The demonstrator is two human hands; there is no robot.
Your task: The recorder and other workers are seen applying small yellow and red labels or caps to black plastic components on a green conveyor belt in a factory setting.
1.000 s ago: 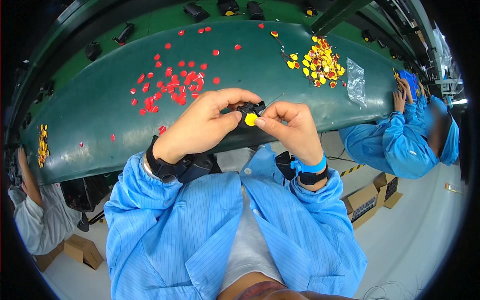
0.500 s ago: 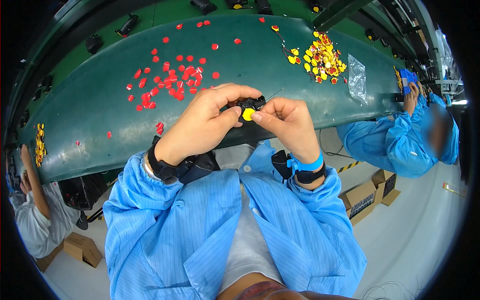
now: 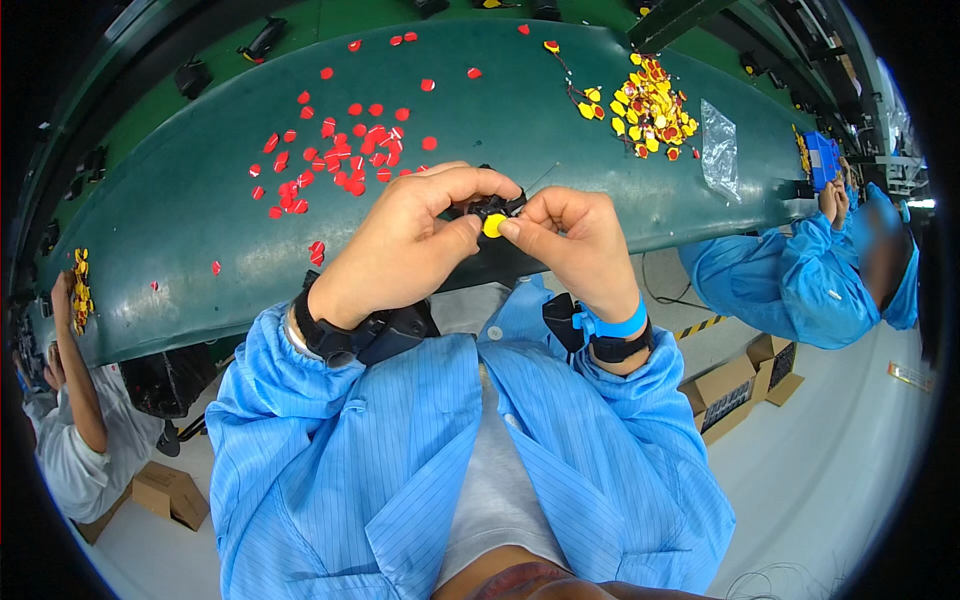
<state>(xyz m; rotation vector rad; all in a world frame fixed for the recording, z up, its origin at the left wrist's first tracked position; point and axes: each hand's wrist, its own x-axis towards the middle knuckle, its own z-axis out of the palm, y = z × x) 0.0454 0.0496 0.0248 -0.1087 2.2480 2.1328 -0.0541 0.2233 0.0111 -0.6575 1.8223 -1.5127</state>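
Above the near edge of the green table, my left hand (image 3: 405,238) is closed around a small black device (image 3: 492,206), thumb below and forefinger along its top. My right hand (image 3: 572,232) pinches a round yellow disc (image 3: 493,225) at the device's near side, thumb on the disc's right edge. Whether the disc touches the device inside is hidden by the fingers. A thin dark wire or strand (image 3: 543,178) sticks out up and right of my right fingertips.
Many red round pieces (image 3: 345,155) lie scattered left of centre. A heap of yellow wired discs (image 3: 650,110) and a clear plastic bag (image 3: 719,150) lie to the right. Co-workers sit at both ends, one in a blue coat (image 3: 765,285). Open cartons (image 3: 725,395) stand on the floor.
Both hands keep their hold, with only a slight shift of the device and disc. The view has moved a little. At the far left, the co-worker's hand has moved up to the yellow pieces.
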